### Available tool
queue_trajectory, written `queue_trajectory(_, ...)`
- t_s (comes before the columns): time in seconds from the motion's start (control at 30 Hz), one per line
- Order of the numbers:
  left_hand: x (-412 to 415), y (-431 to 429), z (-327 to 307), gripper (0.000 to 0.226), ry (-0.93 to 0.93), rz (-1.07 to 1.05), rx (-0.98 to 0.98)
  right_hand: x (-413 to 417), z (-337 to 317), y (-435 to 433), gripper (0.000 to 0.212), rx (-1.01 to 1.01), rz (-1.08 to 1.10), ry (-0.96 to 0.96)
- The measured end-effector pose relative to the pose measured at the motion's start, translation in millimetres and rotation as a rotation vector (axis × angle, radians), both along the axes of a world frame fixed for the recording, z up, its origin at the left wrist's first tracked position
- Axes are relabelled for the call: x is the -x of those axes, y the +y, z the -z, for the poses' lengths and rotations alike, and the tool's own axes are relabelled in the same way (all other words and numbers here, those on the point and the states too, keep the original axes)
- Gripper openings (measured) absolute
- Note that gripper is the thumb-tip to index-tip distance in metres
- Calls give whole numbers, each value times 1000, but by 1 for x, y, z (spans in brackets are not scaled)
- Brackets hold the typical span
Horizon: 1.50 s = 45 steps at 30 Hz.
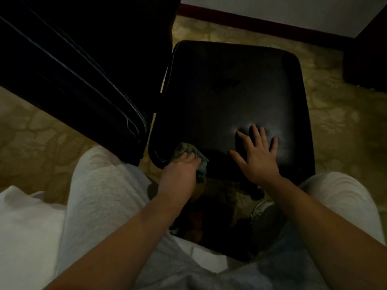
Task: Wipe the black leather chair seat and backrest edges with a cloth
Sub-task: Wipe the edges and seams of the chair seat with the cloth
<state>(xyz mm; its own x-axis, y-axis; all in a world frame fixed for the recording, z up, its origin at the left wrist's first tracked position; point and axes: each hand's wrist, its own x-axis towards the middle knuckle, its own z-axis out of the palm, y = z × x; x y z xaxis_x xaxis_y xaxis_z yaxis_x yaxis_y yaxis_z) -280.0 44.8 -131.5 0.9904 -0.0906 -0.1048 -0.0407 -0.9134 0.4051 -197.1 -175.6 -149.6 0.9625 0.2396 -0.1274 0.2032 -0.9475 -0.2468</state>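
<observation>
The black leather chair seat (230, 91) fills the middle of the view, seen from above. Its dark backrest (73, 65) with pale stitched piping rises at the left. My left hand (180, 174) grips a crumpled grey-green cloth (188, 150) at the seat's near left corner, beside the backrest's base. My right hand (257, 153) lies flat on the near part of the seat, fingers spread and pressing a dent into the leather.
Patterned beige carpet (335, 122) surrounds the chair. A dark wooden skirting (261, 23) runs along the far wall, and dark furniture (368, 59) stands at the right. My knees in light trousers (100, 195) flank the seat's front edge.
</observation>
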Motion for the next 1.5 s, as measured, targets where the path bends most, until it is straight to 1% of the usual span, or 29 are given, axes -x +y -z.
queue_trajectory(0.17,2,-13,-2,44,6,-12,-4,0,-1,3,67,18,14,6)
queue_trajectory(0.33,-2,7,-7,48,73,53,21,-1,-3,1,68,10,-2,28)
queue_trajectory(0.43,1,12,-7,46,74,-44,18,0,-3,2,68,11,-8,22)
queue_trajectory(0.5,5,-1,-10,42,61,-78,4,1,-4,5,69,11,9,32)
queue_trajectory(0.57,6,-19,-11,38,56,-45,-21,1,-4,11,73,20,24,42)
queue_trajectory(0.63,6,-30,-10,41,50,17,-26,3,-4,18,78,24,14,44)
queue_trajectory(0.7,4,-26,-8,45,58,36,0,4,-4,21,80,17,8,41)
queue_trajectory(0.77,4,-13,-8,47,69,36,14,3,-4,21,76,-3,-16,28)
queue_trajectory(0.87,5,8,-15,49,62,0,-7,-3,-6,27,66,-33,-123,15)
queue_trajectory(0.93,5,15,-18,49,77,-26,-13,-7,-7,38,63,-37,-155,29)
queue_trajectory(1.03,4,2,-20,48,110,-62,-63,-10,-2,51,65,28,-154,31)
queue_trajectory(1.1,4,-14,-21,43,98,-56,-97,-9,2,53,69,70,-157,15)
queue_trajectory(1.17,3,-20,-21,41,95,-27,-116,-9,4,51,70,69,-157,10)
queue_trajectory(1.27,5,0,-20,45,118,19,-67,-10,5,50,71,50,-164,14)
queue_trajectory(1.4,4,24,-20,54,146,-94,-23,-9,6,52,68,57,-165,0)
queue_trajectory(1.5,7,8,-25,43,107,-134,-57,-9,7,53,67,75,-162,1)
